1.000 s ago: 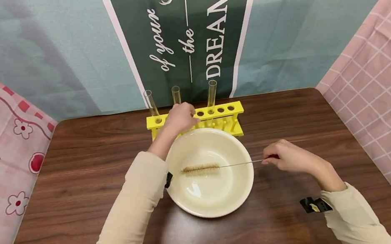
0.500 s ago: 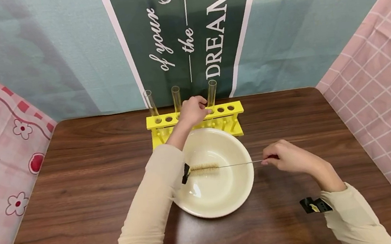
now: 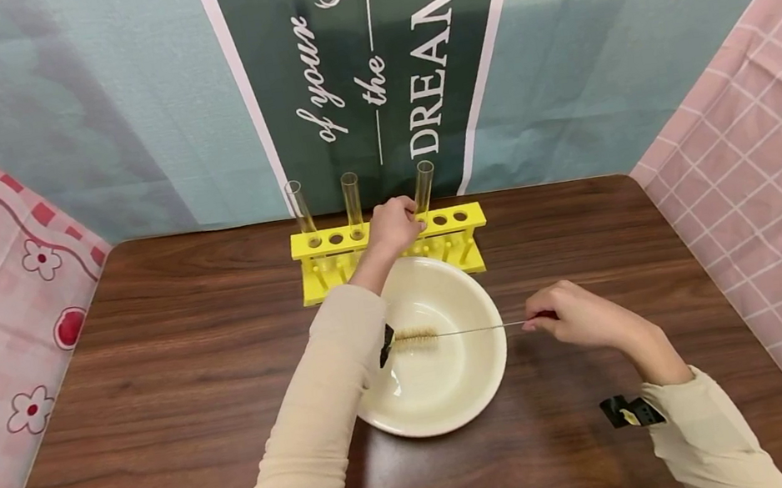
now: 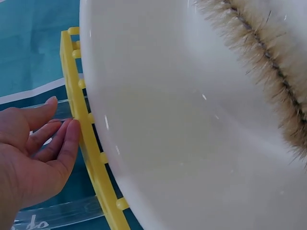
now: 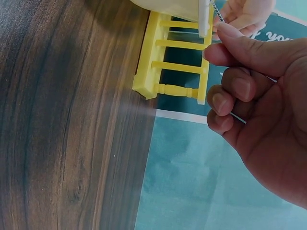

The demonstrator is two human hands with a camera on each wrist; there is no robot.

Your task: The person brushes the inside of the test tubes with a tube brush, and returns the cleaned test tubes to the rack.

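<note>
In the head view my left hand point(image 3: 392, 225) reaches over the bowl to the yellow test tube rack point(image 3: 300, 246), thumb and fingertips curled at the rightmost test tube point(image 3: 425, 181), just above the rack's top bar. The left wrist view shows that clear tube point(image 4: 63, 111) between thumb and fingers. My right hand point(image 3: 576, 313) pinches the thin twisted-wire handle point(image 3: 475, 330) of a test tube brush. Its tan bristle head point(image 3: 416, 339) lies level over the cream bowl point(image 3: 488, 364), the tip hidden by my left sleeve.
Two more test tubes stand in the rack, one at the left end point(image 3: 299, 207) and one nearer the middle point(image 3: 352, 199). The bowl sits right in front of the rack on the brown wooden table point(image 3: 191, 375). Printed cloths hang behind and at both sides.
My left hand has moved right along the rack, from the middle test tube to the rightmost one. The right hand and the brush have stayed in place.
</note>
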